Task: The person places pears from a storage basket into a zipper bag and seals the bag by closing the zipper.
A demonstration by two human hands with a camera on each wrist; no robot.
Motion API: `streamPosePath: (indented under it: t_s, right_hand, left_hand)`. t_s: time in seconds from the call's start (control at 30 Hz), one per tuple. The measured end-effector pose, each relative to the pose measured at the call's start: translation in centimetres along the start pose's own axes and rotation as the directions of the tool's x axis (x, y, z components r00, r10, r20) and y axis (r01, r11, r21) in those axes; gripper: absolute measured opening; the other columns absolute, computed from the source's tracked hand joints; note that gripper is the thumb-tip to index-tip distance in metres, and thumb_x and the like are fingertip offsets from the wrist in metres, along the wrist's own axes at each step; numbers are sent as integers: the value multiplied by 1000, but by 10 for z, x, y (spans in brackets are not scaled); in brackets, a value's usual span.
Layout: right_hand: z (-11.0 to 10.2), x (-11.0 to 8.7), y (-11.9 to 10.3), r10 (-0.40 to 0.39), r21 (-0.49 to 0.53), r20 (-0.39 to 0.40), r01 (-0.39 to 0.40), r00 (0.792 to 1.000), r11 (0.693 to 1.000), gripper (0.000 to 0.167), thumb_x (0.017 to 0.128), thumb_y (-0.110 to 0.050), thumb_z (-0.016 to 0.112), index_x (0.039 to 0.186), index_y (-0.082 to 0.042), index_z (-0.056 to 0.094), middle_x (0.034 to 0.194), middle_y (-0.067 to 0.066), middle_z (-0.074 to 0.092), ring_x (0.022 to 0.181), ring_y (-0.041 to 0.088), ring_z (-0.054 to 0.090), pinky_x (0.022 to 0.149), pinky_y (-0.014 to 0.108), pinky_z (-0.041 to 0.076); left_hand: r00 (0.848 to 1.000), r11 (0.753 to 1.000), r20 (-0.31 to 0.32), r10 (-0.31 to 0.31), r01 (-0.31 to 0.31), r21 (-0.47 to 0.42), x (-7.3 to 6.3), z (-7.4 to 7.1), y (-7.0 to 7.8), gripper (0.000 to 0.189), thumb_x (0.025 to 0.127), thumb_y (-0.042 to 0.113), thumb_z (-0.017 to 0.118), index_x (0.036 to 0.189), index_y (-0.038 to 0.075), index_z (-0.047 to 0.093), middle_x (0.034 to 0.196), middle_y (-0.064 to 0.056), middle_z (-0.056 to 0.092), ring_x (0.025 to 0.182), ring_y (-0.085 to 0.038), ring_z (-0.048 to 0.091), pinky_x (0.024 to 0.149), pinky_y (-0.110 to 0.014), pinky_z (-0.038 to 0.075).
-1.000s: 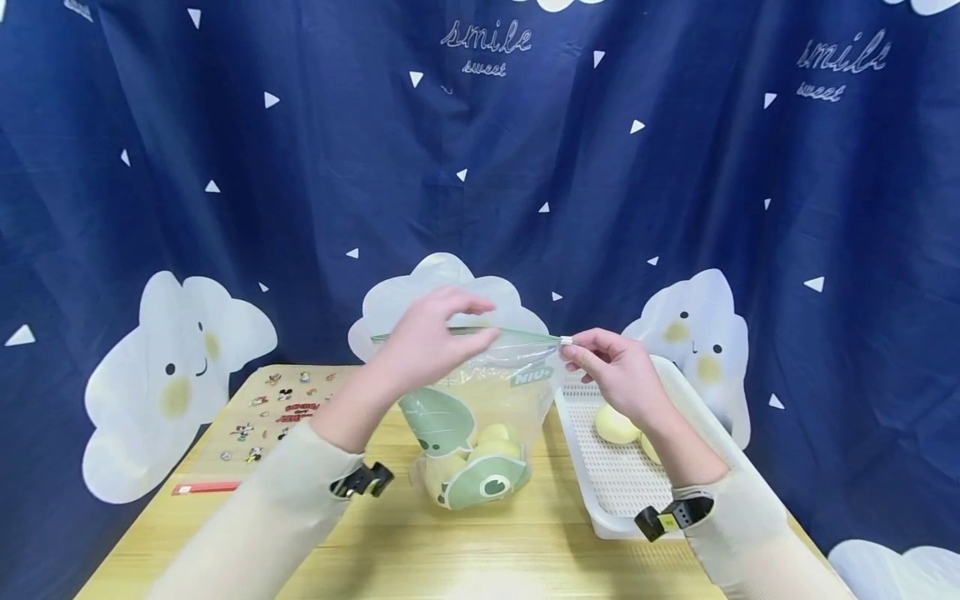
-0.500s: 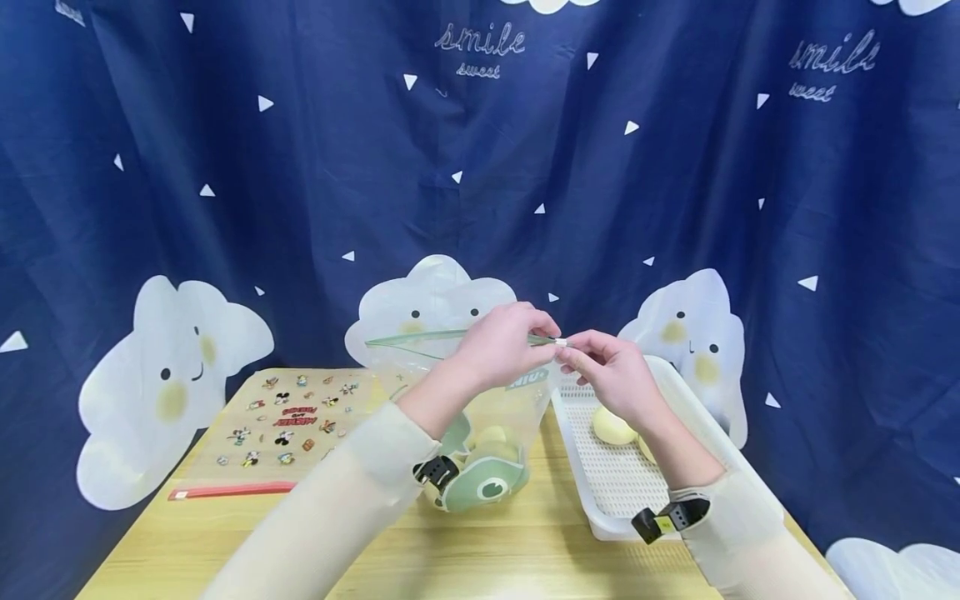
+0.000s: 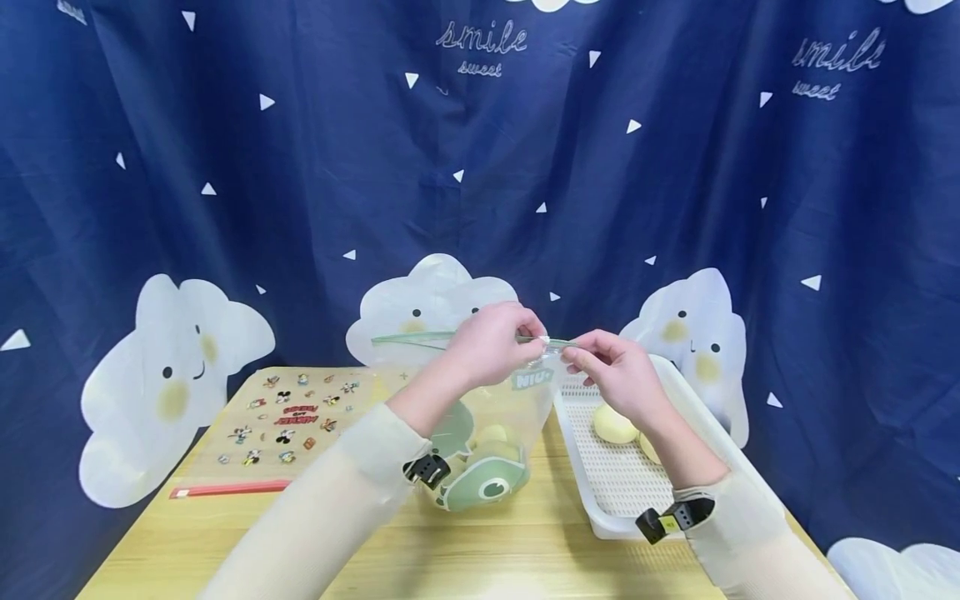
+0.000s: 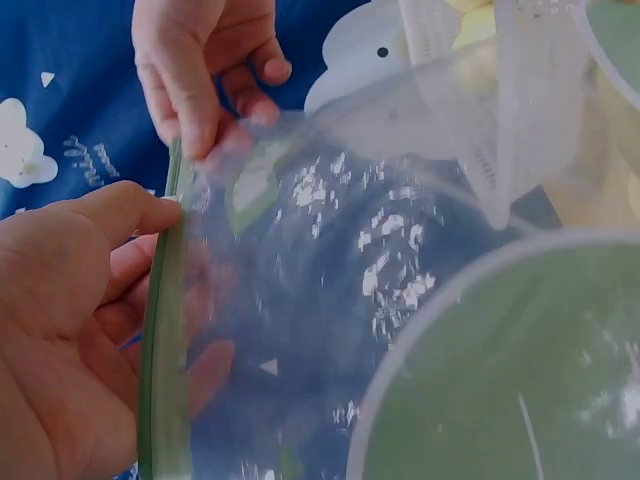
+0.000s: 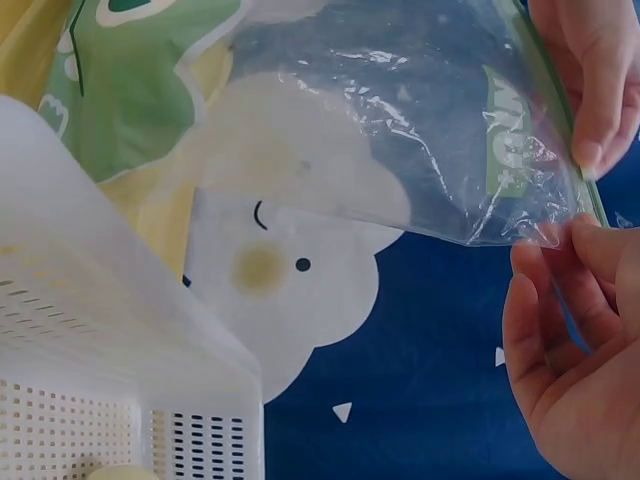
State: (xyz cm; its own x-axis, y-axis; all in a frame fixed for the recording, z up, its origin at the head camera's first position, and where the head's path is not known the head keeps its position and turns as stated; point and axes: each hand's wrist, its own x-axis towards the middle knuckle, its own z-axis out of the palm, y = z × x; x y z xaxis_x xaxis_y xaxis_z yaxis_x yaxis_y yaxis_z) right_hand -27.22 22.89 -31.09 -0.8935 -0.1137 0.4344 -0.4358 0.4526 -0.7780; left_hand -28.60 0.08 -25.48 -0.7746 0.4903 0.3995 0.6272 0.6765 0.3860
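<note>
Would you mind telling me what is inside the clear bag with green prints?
Pale yellow rounded pieces sit low in the bag; green prints and the left arm hide part of it, so I cannot count them.

The bag (image 3: 497,485) is taking the middle of the table (image 3: 480,546), balls (image 3: 492,435) lying low inside it. The pouch (image 3: 273,423) is lying to its left, the basket (image 3: 618,490) is standing to its right, and more balls (image 3: 615,425) are resting in the basket (one partly behind the right arm (image 3: 678,446)). The left hand (image 3: 491,343) and, farther right, the right hand (image 3: 621,373) are holding the bag's top. Behind everything, the curtain (image 3: 480,167) is hanging.
</note>
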Motion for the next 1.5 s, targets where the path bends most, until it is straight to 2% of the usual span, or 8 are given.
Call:
streamPosePath:
  t_s: [0.23, 0.5, 0.73, 0.93, 1.13, 1.37, 1.5]
  right_hand:
    - [-1, -1, 0, 26, 30, 3, -26, 1000, 999, 17, 105, -13, 76, 109, 3, 76, 92, 15, 79, 77, 1, 68, 67, 22, 61]
    - [0, -3, 0, 40, 40, 6, -41, 999, 998, 18, 105, -15, 76, 109, 2, 77, 94, 13, 80, 80, 2, 70, 70, 27, 64]
    - [0, -2, 0, 45, 35, 15, -45, 999, 998, 19, 106, -15, 75, 111, 3, 76, 94, 12, 79, 81, 2, 70, 70, 27, 64]
    - [1, -1, 0, 43, 40, 15, -44, 999, 998, 19, 106, -15, 74, 111, 3, 76, 93, 9, 79, 82, 4, 71, 70, 26, 64]
    - [0, 0, 5, 42, 38, 19, -43, 999, 998, 20, 107, -13, 73, 114, 5, 75, 92, 7, 80, 80, 1, 69, 68, 24, 63]
    - [-1, 0, 6, 51, 33, 17, -52, 999, 998, 20, 107, -15, 73, 112, 4, 75, 91, 5, 79, 82, 5, 72, 70, 27, 64]
    - [0, 0, 8, 49, 18, 17, -49, 999, 999, 19, 107, -15, 74, 111, 3, 76, 89, 1, 78, 80, 3, 70, 70, 28, 65]
  left_hand:
    - [1000, 998, -10, -19, 19, -56, -11, -13, -21, 8, 96, 17, 72, 97, 14, 79, 103, -1, 78, 99, -18, 70, 94, -37, 61]
    - [999, 990, 12, -53, 54, -129, -29, -33, -42, 9, 99, 17, 72, 100, 12, 79, 101, -2, 78, 99, -21, 72, 99, -40, 61]
    - [996, 986, 3, -93, 93, -136, -46, -49, -64, 8, 99, 17, 76, 102, 11, 81, 98, -2, 77, 97, -21, 71, 98, -42, 61]
    - [995, 986, -35, -93, 87, -139, -63, -64, -85, 8, 99, 15, 76, 101, 10, 81, 98, -4, 78, 98, -23, 71, 98, -45, 60]
    - [991, 982, -35, -130, 124, -145, -79, -75, -106, 10, 103, 19, 74, 106, 12, 80, 106, -5, 79, 105, -26, 71, 101, -51, 61]
    - [987, 978, -35, -157, 150, -142, -95, -87, -122, 10, 105, 19, 71, 109, 12, 78, 106, -5, 78, 104, -23, 70, 100, -48, 61]
    - [984, 974, -34, -175, 168, -149, -102, -93, -129, 11, 107, 21, 72, 110, 12, 78, 104, -3, 78, 101, -20, 69, 99, -45, 60]
